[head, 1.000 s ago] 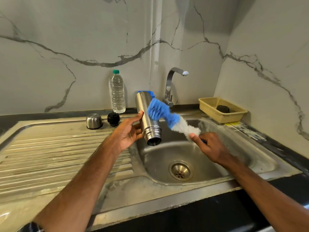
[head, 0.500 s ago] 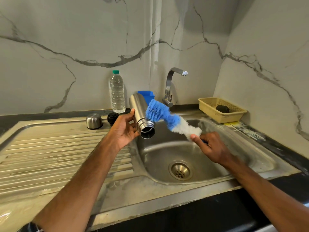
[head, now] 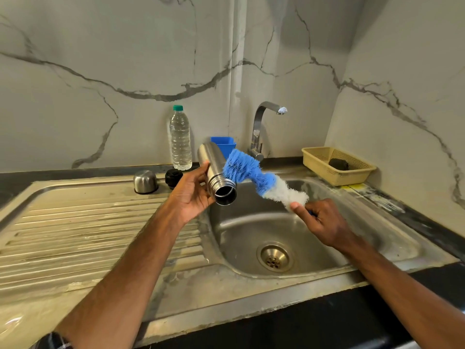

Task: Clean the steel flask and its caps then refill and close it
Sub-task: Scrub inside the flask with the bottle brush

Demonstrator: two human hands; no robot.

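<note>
over the sink basin, by size: desk (head: 412, 220), dark, carrying steel sink (head: 377, 248) with ribbed drainer at left. basket (head: 317, 159), right rear. bottle (head: 180, 142), upright at back wall. flask (head: 214, 170), uncapped, tilted above basin's left edge with its mouth toward the camera, held in left grip (head: 191, 195), fingers curled round it. brush (head: 251, 172), blue bristles against flask's side near the neck, handle clasped in right grip (head: 324, 222). steel cap (head: 145, 181) and black cap (head: 173, 176), side by side on drainer's back edge.
</note>
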